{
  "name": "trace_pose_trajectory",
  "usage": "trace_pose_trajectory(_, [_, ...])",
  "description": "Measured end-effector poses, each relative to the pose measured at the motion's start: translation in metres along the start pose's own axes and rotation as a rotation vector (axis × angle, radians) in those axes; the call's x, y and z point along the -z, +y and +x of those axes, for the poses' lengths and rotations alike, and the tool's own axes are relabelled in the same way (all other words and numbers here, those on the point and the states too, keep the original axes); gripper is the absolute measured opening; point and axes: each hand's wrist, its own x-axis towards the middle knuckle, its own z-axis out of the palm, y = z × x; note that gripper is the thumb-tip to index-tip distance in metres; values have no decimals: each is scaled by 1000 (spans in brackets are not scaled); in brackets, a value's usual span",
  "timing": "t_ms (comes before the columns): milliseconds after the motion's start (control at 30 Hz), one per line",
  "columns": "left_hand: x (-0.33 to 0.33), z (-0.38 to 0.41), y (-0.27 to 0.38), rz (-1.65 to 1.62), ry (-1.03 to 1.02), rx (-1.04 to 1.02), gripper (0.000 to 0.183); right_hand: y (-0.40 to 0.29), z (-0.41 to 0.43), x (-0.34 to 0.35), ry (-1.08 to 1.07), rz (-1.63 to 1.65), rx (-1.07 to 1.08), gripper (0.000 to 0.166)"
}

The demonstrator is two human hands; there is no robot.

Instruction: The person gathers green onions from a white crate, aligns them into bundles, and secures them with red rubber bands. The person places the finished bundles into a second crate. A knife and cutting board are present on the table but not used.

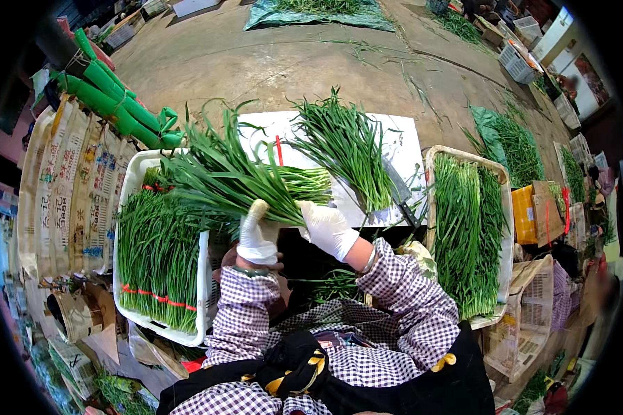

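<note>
My left hand point(258, 233), in a white glove, supports a bunch of green Chinese chives point(223, 171) from below, thumb on its near side. My right hand point(326, 225), also gloved, is closed around the stem end of that bunch. The leaves spread up and to the left. Behind it, pale stems point(309, 184) lie on a white board point(402, 129), near a red tie point(279, 150). Another chive bunch point(342, 150) rests on the board, beside a cleaver point(397, 181) whose handle points towards me.
A white crate point(201, 290) with red-tied chive bundles stands at left, another crate point(506, 233) of chives at right. Green wrapped rolls point(119, 104) and stacked crates point(72, 192) are at far left. A green sheet point(316, 23) with chives lies on the floor ahead.
</note>
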Motion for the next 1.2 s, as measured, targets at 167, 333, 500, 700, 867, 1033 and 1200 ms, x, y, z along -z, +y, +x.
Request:
trace_pose_trajectory(167, [0,22,77,-70,355,-186,45,23,30,14,-61,-13,39,16])
trace_pose_trajectory(333, [48,33,117,264,574,-540,41,67,63,4,-501,-202,-194,19])
trace_pose_trajectory(500, [30,43,53,1073,227,-475,58,92,65,-15,-545,-305,-224,22])
trace_pose_trajectory(700, [12,79,-15,2233,-446,-377,94,83,59,0,-388,-187,-55,15])
trace_pose_trajectory(867, [45,113,-42,2284,-528,-573,43,124,50,-27,-176,-215,-40,15])
trace_pose_trajectory(1033, [51,117,-46,2464,-467,-274,50,124,23,-24,119,-78,-302,31])
trace_pose_trajectory(1200, [48,117,-42,2269,-515,-241,102,148,-2,-60,497,753,-380,46])
